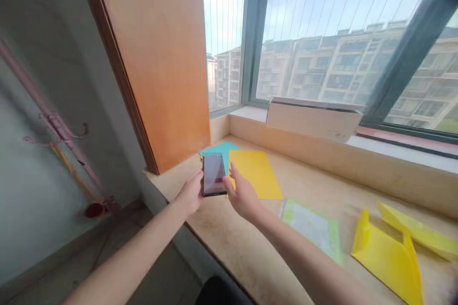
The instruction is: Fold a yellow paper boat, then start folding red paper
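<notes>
Left hand (pixel 192 194) has its grip on the phone (pixel 213 176); right hand (pixel 244 195), grip wide, at its edge (yellow sheet (pixel 259 174) beyond)!

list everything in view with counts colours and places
framed glass window: one, grey-green, upper right
buildings: several, pale, outside
smooth panel: one, orange-brown, left of window
long box: one, whitish, window's base
wall: one, grey, left
hooked pole rack: one, pink, far left
stone-like ledge: one, beige, below window
rectangular phone: one, black-edged, above ledge
turquoise flat sheet: one, turquoise, behind phone
yellow flat sheet: one, yellow, right of phone
green-bordered flat sheet: one, green-white, right of yellow flat sheet
folded pieces: apparently two, yellow, ledge's right
left hand: one, bare, gripping phone's left side
right hand: one, bare, at phone's right edge
</notes>
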`<move>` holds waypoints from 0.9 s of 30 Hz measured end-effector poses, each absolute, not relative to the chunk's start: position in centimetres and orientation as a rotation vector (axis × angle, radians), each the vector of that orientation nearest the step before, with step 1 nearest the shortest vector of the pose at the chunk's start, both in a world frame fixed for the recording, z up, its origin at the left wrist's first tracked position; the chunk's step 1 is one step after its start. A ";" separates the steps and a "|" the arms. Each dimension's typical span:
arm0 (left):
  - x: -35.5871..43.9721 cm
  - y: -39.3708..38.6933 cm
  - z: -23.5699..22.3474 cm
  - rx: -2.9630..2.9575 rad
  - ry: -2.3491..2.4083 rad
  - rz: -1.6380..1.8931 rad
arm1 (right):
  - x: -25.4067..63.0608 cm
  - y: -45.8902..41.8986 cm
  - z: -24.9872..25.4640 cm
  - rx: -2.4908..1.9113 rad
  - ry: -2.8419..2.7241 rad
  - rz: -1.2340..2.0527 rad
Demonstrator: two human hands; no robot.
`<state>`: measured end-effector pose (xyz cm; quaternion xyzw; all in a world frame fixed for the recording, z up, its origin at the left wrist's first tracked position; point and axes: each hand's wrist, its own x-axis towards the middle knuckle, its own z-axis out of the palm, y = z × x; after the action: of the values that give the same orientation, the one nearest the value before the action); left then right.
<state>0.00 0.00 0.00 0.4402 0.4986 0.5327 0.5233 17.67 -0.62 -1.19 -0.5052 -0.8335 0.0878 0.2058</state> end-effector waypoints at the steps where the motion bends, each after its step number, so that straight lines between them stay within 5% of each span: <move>1: -1.5 0.4 -0.1 1.042 1.220 1.285 | 17.5 0.8 -1.5 -1.385 -2.369 0.260; 8: -8.2 2.3 -0.5 1.126 1.429 1.253 | 16.4 6.8 -3.7 -1.239 -2.667 0.311; 27: -7.8 3.3 -2.0 1.452 1.618 0.960 | 20.9 6.8 -3.9 -1.236 -2.819 0.340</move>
<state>-7.78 3.27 -2.04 0.5667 0.6316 0.3747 0.3735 20.86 6.76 -3.87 -0.3992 -0.9100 0.1098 0.0224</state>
